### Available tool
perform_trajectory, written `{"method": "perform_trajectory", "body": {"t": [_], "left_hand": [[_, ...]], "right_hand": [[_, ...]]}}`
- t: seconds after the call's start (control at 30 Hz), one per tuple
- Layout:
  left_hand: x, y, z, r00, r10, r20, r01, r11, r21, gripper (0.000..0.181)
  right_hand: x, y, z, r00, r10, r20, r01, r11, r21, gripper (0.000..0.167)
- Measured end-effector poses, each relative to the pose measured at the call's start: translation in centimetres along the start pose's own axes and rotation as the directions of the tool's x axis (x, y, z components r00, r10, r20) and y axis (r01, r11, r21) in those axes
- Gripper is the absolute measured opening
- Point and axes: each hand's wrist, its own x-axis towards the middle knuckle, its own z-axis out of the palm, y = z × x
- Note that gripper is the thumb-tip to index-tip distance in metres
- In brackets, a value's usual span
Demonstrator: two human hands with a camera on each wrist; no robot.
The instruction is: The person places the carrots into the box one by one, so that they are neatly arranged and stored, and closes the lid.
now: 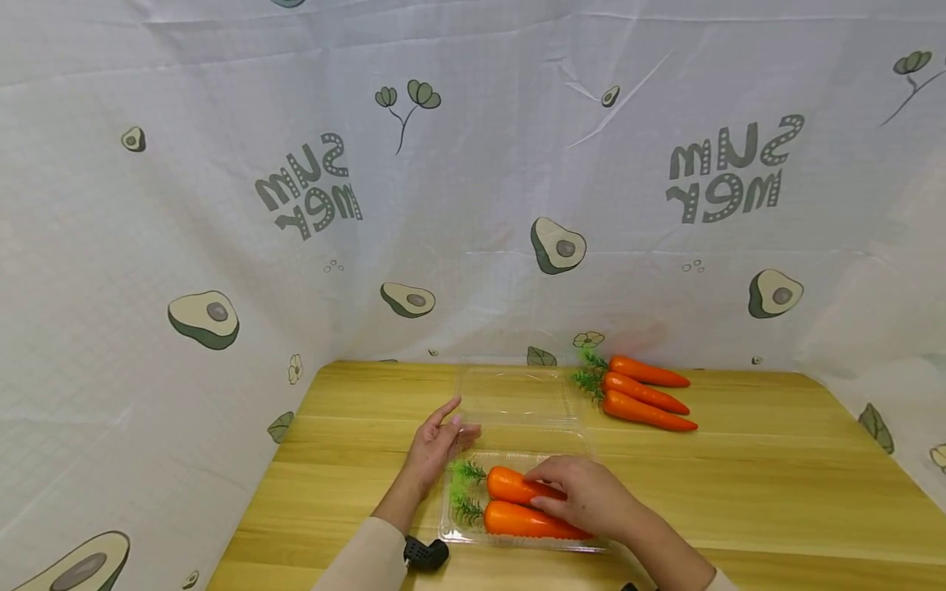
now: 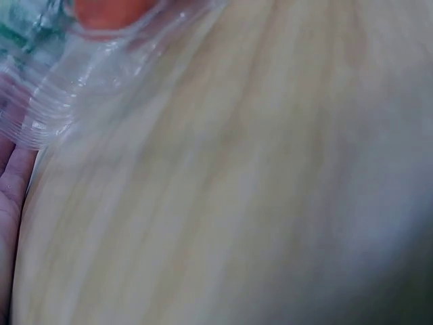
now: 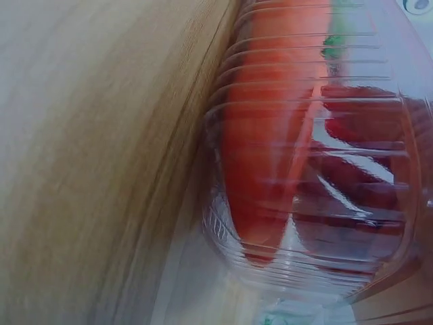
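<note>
In the head view a clear plastic box (image 1: 448, 525) lies with its lid (image 1: 510, 386) folded back. Two orange carrots with green tops sit in it side by side. My right hand (image 1: 587, 497) pinches the rear carrot (image 1: 506, 484) between thumb and fingers; the front carrot (image 1: 528, 521) lies just below. At the box's left rear corner is my left hand (image 1: 436, 447), its fingers fairly straight and touching the plastic. The right wrist view shows a carrot (image 3: 270, 135) through the ribbed side wall. Part of the left hand (image 2: 10, 196) appears beside the plastic in the left wrist view.
Three more carrots (image 1: 643, 398) lie together at the back right of the wooden table (image 1: 739, 476). Behind the table hangs a white cloth (image 1: 473, 180) printed with avocados. A black device (image 1: 426, 554) is at the left wrist.
</note>
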Motion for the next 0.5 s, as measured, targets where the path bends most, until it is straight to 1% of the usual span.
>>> {"method": "perform_trajectory", "body": {"t": [0.07,0.17,0.23,0.3,0.37,0.4,0.5], "left_hand": [[0.0,0.0,0.0,1.000,-0.003,-0.003,0.003,1.000,0.000,0.058],[0.0,0.1,0.0,1.000,-0.008,-0.006,0.008,1.000,0.000,0.058],[-0.1,0.1,0.0,1.000,-0.002,-0.005,0.002,1.000,0.006,0.058],[0.0,0.1,0.0,1.000,-0.005,-0.007,0.005,1.000,0.005,0.058],[-0.1,0.1,0.0,1.000,0.005,-0.004,-0.005,1.000,0.011,0.058],[-0.1,0.1,0.0,1.000,0.006,-0.003,-0.006,1.000,0.012,0.058],[-0.1,0.2,0.0,1.000,0.002,-0.008,-0.002,1.000,0.013,0.057]], "right_hand": [[0.0,0.1,-0.1,1.000,-0.002,0.003,0.002,1.000,0.023,0.023],[-0.1,0.3,-0.4,0.999,0.028,0.018,-0.030,0.991,0.127,0.024],[-0.2,0.5,-0.7,0.998,0.049,0.031,-0.055,0.972,0.228,0.027],[-0.3,0.7,-1.1,0.997,0.066,0.042,-0.076,0.943,0.323,0.031],[-0.4,0.9,-1.4,0.995,0.084,0.046,-0.095,0.915,0.391,0.035],[-0.4,1.1,-1.6,0.996,0.086,0.037,-0.094,0.907,0.410,0.036],[-0.5,1.6,-2.3,0.994,0.112,-0.021,-0.093,0.906,0.412,0.037]]}}
